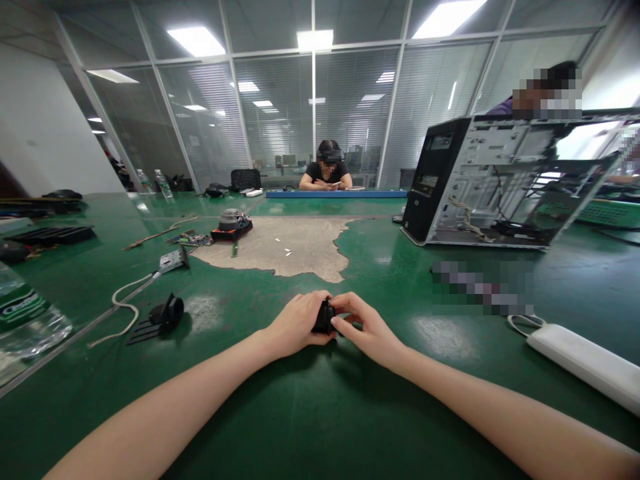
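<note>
One small black plastic piece (323, 323), held just above the near middle of one glossy green desk (240, 413), its exact shape mostly hidden by fingers. Around its left side, grip of one bare left hand (297, 325), wrapped and closed on it. On its right end, grip of one bare right hand (364, 328), thumb and fingertips pinched against it.

To the left, well apart from both hands: one black plastic bracket with a rounded part and flat prongs (167, 312); beyond it, one silver metal box-shaped part (173, 259) with one pale cable (131, 300) trailing towards the near side. Farther off, at the left border of one irregular beige bare patch (313, 233), one round grey and black part on a dark base (233, 227), with one small green strip (235, 250) just beside it.

Three clear plastic bottles: one large at the left edge (30, 323), two small farther back (163, 183). To the right, one open black and silver computer case (425, 190) and, nearer, one long white plastic bar (583, 357). Two other people: one seated opposite (324, 179), one behind the case (545, 93).
</note>
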A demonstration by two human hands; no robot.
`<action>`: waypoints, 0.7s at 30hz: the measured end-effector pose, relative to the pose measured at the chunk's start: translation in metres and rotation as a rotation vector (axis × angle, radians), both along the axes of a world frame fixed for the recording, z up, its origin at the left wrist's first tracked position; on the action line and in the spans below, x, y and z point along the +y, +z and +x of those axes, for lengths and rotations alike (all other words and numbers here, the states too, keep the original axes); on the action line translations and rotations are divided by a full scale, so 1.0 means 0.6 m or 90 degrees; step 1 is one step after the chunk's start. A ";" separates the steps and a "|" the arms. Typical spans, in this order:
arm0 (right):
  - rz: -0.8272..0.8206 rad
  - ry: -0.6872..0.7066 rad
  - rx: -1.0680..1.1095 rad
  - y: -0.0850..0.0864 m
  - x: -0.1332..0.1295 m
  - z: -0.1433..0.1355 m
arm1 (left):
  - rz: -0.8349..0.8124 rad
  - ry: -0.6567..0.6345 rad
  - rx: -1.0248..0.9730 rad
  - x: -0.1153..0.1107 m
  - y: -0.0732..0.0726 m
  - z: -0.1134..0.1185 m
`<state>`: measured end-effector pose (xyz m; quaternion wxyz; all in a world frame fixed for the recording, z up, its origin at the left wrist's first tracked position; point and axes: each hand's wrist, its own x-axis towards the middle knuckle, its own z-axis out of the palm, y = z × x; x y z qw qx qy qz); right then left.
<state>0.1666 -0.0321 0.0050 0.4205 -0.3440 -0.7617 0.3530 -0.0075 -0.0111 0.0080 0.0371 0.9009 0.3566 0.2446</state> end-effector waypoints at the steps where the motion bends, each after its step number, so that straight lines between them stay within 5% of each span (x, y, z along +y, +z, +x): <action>1: 0.029 -0.006 -0.001 0.001 -0.001 0.000 | 0.003 0.000 0.002 0.000 0.000 0.000; 4: 0.070 -0.010 -0.004 0.000 0.000 0.001 | 0.009 0.002 0.011 0.000 0.000 0.000; 12: -0.088 0.020 0.010 -0.010 0.006 0.000 | 0.022 -0.006 0.015 -0.001 0.001 0.000; 21: -0.043 -0.025 0.026 -0.003 0.007 -0.002 | 0.021 -0.014 0.001 0.000 -0.001 0.000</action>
